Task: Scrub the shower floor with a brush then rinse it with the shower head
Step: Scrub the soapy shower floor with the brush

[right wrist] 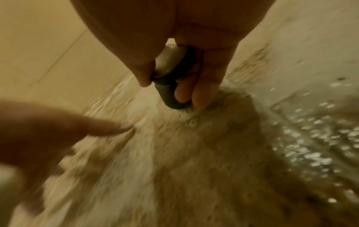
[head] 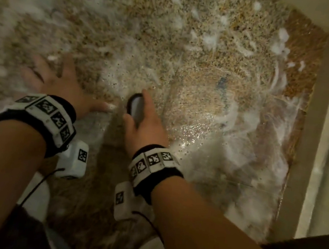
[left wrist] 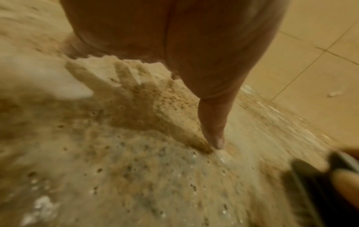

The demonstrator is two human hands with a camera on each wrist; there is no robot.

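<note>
Fingers (right wrist: 182,95) of the right hand (head: 146,122) were curled round a dark brush (head: 135,107), thumb on one side and the rest wrapped over the other, so that its grey top showed between them. In the right wrist view the brush (right wrist: 170,86) pointed down, its lower end touching the shower floor (head: 191,44); whether bristles met the floor was lost in blur. Just beside it, the left hand (head: 60,83) lay flat with fingers spread and straight, pressing on the wet floor and grasping nothing; its thumb tip (left wrist: 217,141) touched the surface close to the brush. From the left wrist camera the brush (left wrist: 338,161) appeared only as a dark smear at the right edge.

Around both hands the speckled, sandy-coloured floor was wet, with white foam (head: 210,38) scattered in streaks and blobs, thicker toward the far side and along the right. A glossy patch of water (head: 196,126) sat just right of the right hand. Both wrists wore black bands carrying white marker blocks (head: 46,113), with a white camera box (head: 74,160) hanging beneath each. Along the right ran a pale raised curb (head: 322,124), and beige wall tiles (left wrist: 310,38) rose beyond the floor in the wrist views.
</note>
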